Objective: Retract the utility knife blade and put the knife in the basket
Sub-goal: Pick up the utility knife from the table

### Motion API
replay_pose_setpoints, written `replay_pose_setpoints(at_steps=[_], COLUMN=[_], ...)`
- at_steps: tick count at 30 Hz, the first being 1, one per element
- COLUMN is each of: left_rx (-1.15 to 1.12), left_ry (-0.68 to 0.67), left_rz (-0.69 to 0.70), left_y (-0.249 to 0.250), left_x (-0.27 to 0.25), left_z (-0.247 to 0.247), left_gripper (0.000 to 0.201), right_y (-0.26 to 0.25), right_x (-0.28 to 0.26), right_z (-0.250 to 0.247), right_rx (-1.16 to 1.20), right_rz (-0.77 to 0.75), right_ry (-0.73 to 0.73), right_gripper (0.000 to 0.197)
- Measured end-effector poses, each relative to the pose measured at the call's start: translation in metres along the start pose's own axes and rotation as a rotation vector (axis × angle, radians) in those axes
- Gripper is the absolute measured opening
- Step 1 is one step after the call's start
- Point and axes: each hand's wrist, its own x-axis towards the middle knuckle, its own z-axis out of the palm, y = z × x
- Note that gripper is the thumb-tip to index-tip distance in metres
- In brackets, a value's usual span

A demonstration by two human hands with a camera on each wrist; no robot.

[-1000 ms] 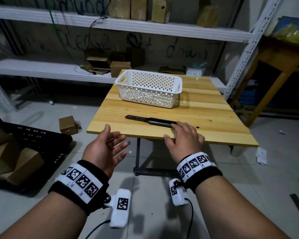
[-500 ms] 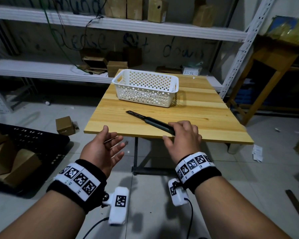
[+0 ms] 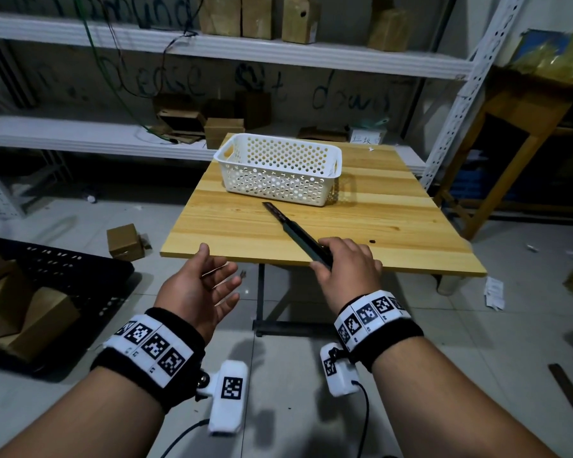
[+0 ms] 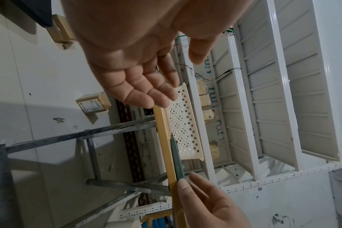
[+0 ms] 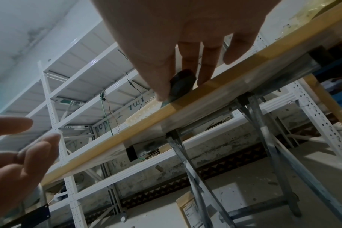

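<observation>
**Knife in my right grip at the tabletop's near edge**

The tabletop carries the white basket toward its far side. My knife lies slanting between basket and near edge, blade out, pointing at the basket. My right hand pinches its handle end. My left hand hovers released, palm up, off the near edge.

right hand pinching knife at table edge

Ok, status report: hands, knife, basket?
Right hand grips knife handle, blade out. Left hand open, empty. Basket empty, path clear.
</observation>
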Motion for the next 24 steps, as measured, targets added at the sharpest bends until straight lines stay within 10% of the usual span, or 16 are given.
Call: replay_pose_setpoints(at_steps=[13, 24], left_rx=[0.042, 0.122], left_ry=[-0.057, -0.156], left_rz=[-0.035, 0.118], left_y=[-0.003, -0.003], left_x=[-0.005, -0.019], left_z=[0.008, 0.021], left_gripper=[0.057, 0.036], right_y=[-0.021, -0.041], right_x=[-0.019, -0.052], right_z=[-0.002, -0.015], right_rx=[0.908, 1.187], right_rz=[0.356, 0.230], right_ry=[-0.065, -0.054], right_gripper=[0.027, 0.033])
